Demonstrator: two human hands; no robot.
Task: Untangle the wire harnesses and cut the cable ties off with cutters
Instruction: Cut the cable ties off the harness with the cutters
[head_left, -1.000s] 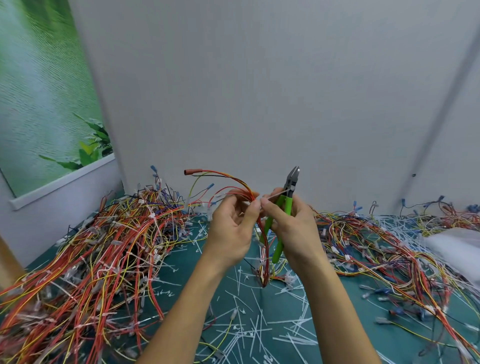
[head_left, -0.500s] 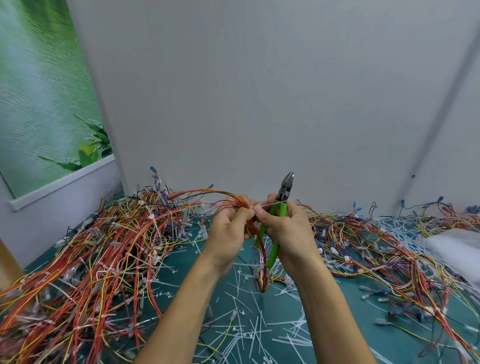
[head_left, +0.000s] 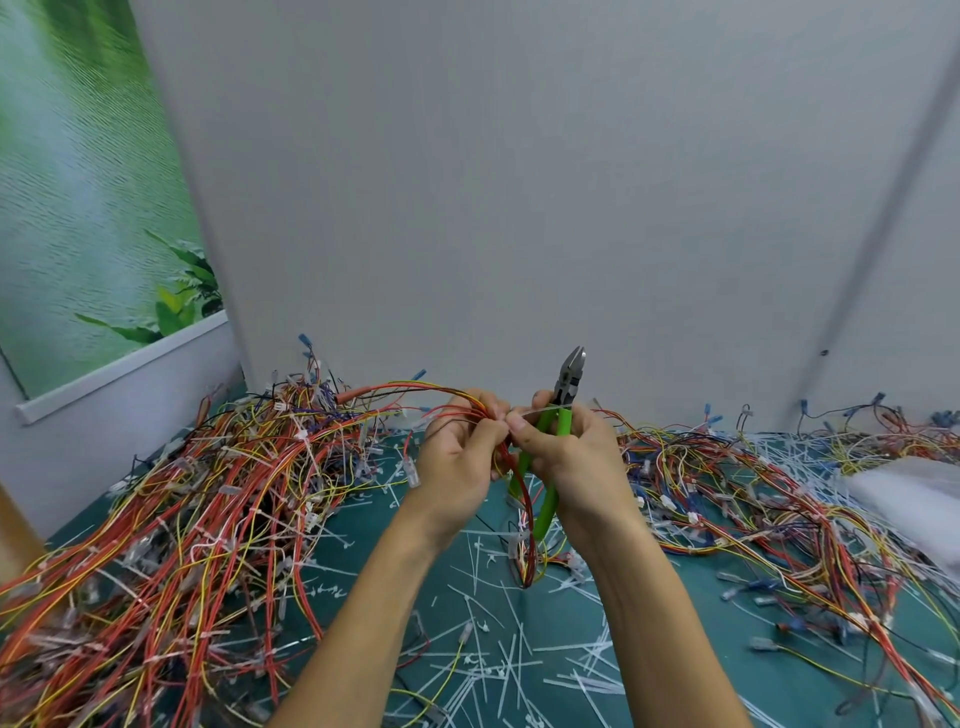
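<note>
My left hand (head_left: 460, 457) grips a red, yellow and black wire harness (head_left: 405, 392) that arcs up and left from my fingers and hangs down in a loop below them. My right hand (head_left: 576, 457) holds green-handled cutters (head_left: 563, 395), jaws pointing up and closed. Its thumb and forefinger also pinch a thin white cable tie (head_left: 535, 411) that sticks out sideways from the harness between my two hands. Both hands are raised above the green table (head_left: 779, 691), close together.
A large heap of tangled harnesses (head_left: 171, 519) covers the table's left side, another heap (head_left: 753, 499) lies at the right. Several cut white cable ties (head_left: 498, 660) litter the mat between my forearms. A white bag (head_left: 914, 499) sits far right. A grey wall stands close behind.
The harness's free end has swung down from above my left hand toward the left heap. Both hands have dropped slightly and closed in on the tie.
</note>
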